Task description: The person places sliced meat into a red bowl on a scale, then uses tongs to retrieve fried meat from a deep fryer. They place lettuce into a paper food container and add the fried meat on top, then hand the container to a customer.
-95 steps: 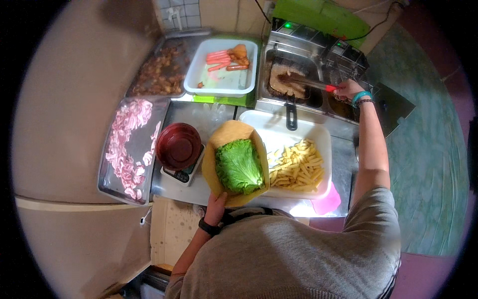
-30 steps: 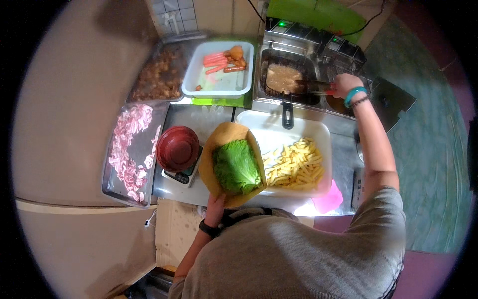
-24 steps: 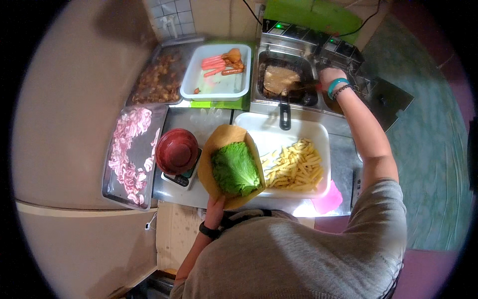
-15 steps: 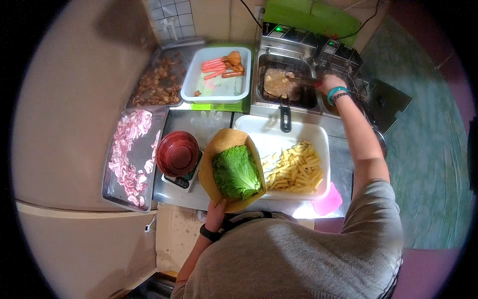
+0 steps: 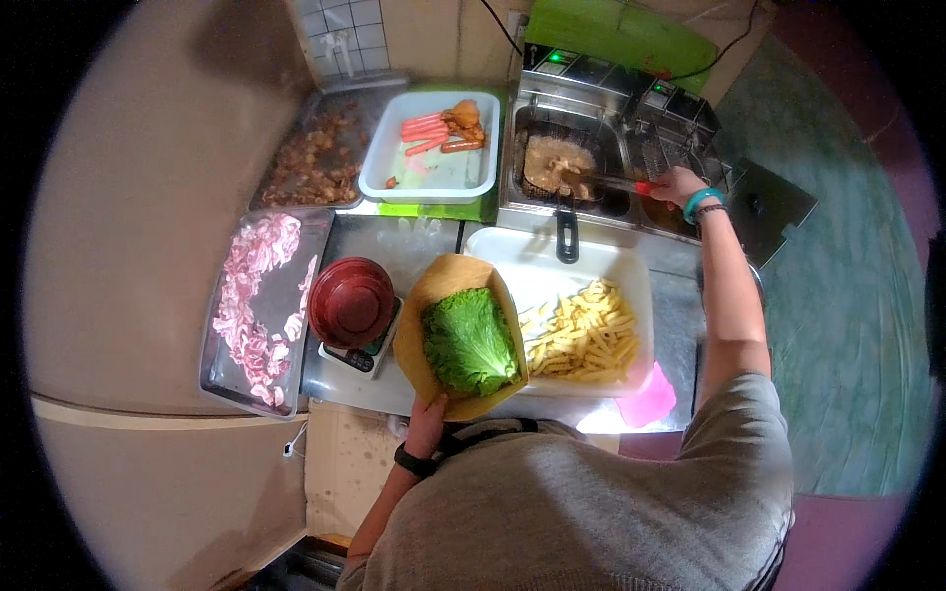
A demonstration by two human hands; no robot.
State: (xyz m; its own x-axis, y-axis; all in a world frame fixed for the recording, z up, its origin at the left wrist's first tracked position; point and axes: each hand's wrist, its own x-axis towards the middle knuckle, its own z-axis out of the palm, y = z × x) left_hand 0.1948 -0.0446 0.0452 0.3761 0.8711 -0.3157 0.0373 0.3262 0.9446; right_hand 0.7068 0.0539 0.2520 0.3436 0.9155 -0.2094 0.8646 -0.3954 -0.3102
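Right hand (image 5: pixel 678 187): gripping red-handled tongs (image 5: pixel 616 183); now pulled back rightward;
Tongs: dipping nearer black basket handle (image 5: pixel 567 236);
Left hand (image 5: pixel 426 426): still pinching paper tray (image 5: pixel 448 269) of lettuce (image 5: pixel 473 342)

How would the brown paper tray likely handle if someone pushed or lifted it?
The brown paper tray would probably flex when squeezed, as its walls look thin. It is likely light, since only leafy lettuce shows inside. A push at the far end might tip or swing it, because the left hand holds just its near edge.
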